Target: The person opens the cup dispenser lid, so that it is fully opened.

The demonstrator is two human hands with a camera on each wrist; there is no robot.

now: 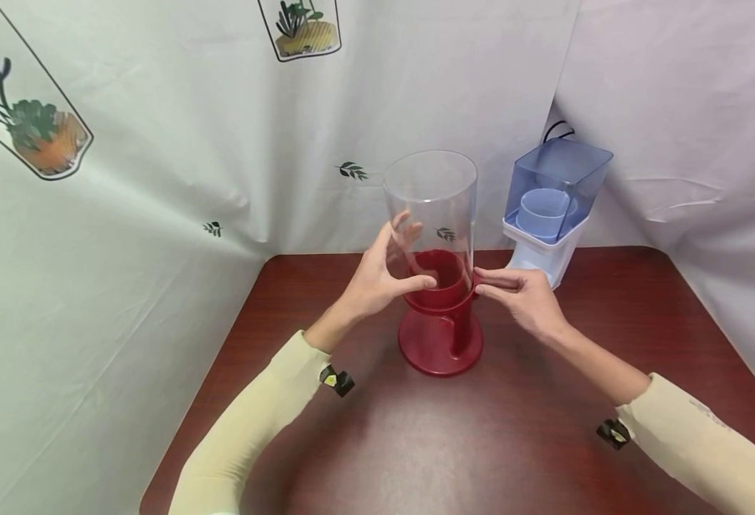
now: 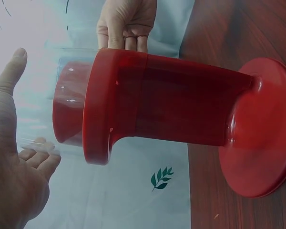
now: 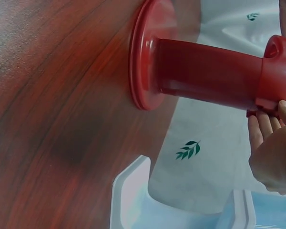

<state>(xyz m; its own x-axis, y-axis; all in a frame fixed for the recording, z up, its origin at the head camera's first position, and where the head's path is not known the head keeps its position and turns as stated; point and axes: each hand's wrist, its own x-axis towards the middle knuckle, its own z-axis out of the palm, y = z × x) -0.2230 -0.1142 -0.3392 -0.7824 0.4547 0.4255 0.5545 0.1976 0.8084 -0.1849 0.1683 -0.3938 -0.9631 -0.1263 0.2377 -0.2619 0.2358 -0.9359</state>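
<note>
A red dispenser stand [image 1: 438, 350] rises from a round base on the table, with a ring holder at its top. In this ring stands a tall clear cylinder [image 1: 431, 214], upright and open at the top, with a red cup-like part [image 2: 71, 102] inside its lower end. My left hand [image 1: 377, 275] holds the cylinder low down, thumb in front and fingers round the far side. At the ring's right side, my right hand [image 1: 532, 297] pinches a small red knob [image 1: 476, 280] between thumb and fingers; those fingers partly hide it.
Behind my right hand is a white dispenser [image 1: 564, 254] with a translucent blue hopper [image 1: 560, 164], a black cord behind it. The dark red wooden table [image 1: 441, 443] meets a pale printed cloth [image 1: 222, 107] at the back and sides.
</note>
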